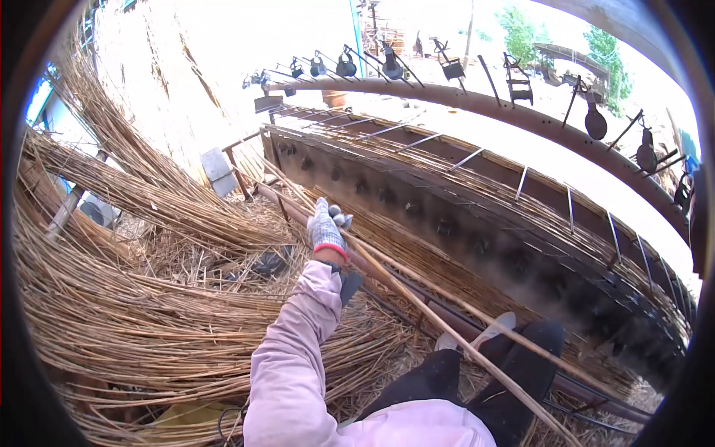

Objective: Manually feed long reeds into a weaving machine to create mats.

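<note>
**Q: Where are the handled reeds, and how are they held?**
A: The long reeds (462,340) run from beyond the left hand (328,226) down across the legs towards the lower right. Its gloved fingers appear curled round them. The right hand is out of view; its fingers cannot be assessed.

**Q: Expected handling?**
A: Judged light for their length, stiff but springy, dry, liable to split if bent sharply. The smooth stalks may slide within the glove. A grip near mid-length, bunched together, should balance best.

**Q: Containers?**
A: The nearest equivalent is the long trough-like machine (350,177); reeds lie lengthwise along it. An orange-brown drum-like object (334,98) stands behind; contents not visible. A loose reed pile (149,313) lies at left, uncontained.
</note>
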`<action>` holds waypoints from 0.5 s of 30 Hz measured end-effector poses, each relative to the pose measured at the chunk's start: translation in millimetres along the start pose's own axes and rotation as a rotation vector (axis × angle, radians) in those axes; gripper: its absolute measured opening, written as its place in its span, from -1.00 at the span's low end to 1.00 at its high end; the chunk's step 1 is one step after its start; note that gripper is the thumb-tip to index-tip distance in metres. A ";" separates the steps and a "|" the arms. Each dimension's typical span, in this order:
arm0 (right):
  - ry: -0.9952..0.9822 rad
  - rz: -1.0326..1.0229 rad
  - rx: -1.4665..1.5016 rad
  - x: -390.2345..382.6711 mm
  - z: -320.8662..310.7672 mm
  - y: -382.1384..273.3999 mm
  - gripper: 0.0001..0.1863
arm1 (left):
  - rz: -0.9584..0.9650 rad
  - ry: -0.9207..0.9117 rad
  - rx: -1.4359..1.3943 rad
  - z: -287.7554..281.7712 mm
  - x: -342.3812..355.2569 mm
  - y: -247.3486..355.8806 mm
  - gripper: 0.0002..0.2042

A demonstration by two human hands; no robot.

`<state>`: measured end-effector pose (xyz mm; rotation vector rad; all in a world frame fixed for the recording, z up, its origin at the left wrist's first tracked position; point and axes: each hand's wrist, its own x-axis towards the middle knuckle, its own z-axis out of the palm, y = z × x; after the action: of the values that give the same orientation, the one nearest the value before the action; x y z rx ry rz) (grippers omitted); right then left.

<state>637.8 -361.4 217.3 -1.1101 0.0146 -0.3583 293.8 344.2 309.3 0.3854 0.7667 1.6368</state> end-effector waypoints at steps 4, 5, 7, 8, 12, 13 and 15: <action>-0.833 0.353 0.700 -30.0 116.3 52.6 -0.64 | 0.041 -0.144 0.049 71.8 41.7 -10.6 -0.79; -0.583 0.240 0.395 -56.9 154.8 68.9 -0.62 | 0.045 -0.198 0.061 83.1 41.3 -22.8 -0.79; -0.743 0.559 0.728 -99.1 223.6 75.7 -0.62 | -0.112 -0.161 0.061 95.5 31.9 -47.3 -0.83; -0.835 0.572 0.703 -118.5 252.9 74.9 -0.62 | -0.185 -0.163 0.052 97.3 23.5 -60.1 -0.83; -0.965 0.667 0.539 -154.9 316.0 50.4 -0.52 | -0.326 -0.194 0.019 88.0 -7.4 -91.4 -0.79; -0.962 0.643 0.504 -155.8 319.3 43.2 -0.52 | -0.337 -0.257 -0.033 86.4 -10.0 -91.1 -0.78; -0.936 0.628 0.457 -153.1 315.5 30.9 -0.51 | -0.388 -0.337 -0.133 84.7 -14.7 -85.4 -0.77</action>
<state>561.5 -29.6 306.9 -0.6806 -0.5120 0.7085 414.0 357.4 316.0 0.3780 0.4416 1.2103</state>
